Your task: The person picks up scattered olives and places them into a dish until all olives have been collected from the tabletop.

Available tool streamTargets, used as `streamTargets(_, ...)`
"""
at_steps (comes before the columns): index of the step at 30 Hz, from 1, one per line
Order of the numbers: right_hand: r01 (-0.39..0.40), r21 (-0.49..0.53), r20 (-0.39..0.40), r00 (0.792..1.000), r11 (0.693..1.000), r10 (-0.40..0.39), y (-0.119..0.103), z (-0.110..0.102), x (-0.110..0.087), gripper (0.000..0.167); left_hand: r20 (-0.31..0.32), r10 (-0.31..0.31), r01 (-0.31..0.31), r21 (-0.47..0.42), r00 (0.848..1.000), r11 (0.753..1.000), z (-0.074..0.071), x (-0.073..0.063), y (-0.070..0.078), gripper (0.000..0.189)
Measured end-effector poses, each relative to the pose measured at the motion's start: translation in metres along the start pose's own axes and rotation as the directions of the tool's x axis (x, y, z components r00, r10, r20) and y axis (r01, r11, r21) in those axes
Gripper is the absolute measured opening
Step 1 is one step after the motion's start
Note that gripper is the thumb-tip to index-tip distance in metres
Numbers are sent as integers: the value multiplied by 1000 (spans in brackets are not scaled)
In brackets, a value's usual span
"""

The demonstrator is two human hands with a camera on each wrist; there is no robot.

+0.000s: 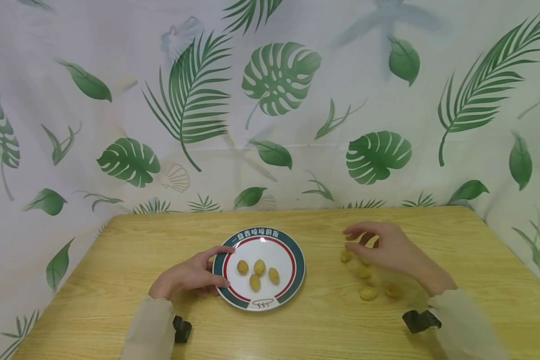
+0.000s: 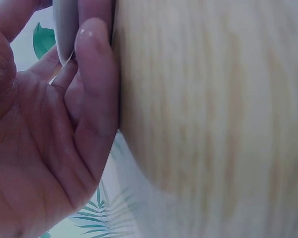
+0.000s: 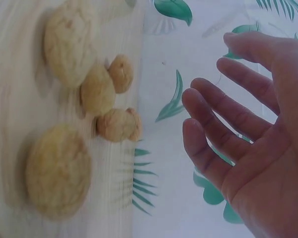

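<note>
A round white plate [image 1: 245, 295] with a dark green rim and a red ring rests on the table, and several small yellow-brown ovals [image 1: 259, 267] lie on it. My left hand [image 1: 191, 272] grips the plate's left rim; in the left wrist view the plate edge [image 2: 64, 34] sits among its fingers. Over the table to the right, my right hand [image 1: 384, 247] hovers with fingers loosely bent and nothing in them. Below and beside it lie several more ovals [image 1: 368, 293]. The right wrist view shows these ovals [image 3: 58, 171] with a wrinkled surface, apart from the fingers.
The wooden table [image 1: 315, 330] has a light grain and rounded corners. Behind it hangs a white cloth [image 1: 297, 165] printed with green leaves. A small black device [image 1: 182, 329] sits at the left wrist, and another black device [image 1: 420, 321] at the right.
</note>
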State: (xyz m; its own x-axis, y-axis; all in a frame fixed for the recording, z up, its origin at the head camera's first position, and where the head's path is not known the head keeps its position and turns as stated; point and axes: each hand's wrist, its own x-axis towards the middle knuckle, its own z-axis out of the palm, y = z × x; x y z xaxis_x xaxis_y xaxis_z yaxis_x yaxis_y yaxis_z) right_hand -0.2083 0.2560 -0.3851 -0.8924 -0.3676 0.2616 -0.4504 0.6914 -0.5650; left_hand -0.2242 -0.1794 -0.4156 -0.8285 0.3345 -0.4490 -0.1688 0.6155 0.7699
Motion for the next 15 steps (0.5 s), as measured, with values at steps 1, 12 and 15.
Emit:
streamTargets(1,4,3,-2,1000,1000,-4,1,-1,-1,23,-1,-1,1,1,1000,1000,0,0,0,74)
streamTargets(12,-25,-18,-16,1000,1000,25,16,-10,-12,26,-10,-15,15,4,1000,1000,0,0,0,74)
streamTargets(15,-39,-28,-19,999,999,38,20,-11,-14,26,-11,-16,16,0,1000,1000,1,-1,0,74)
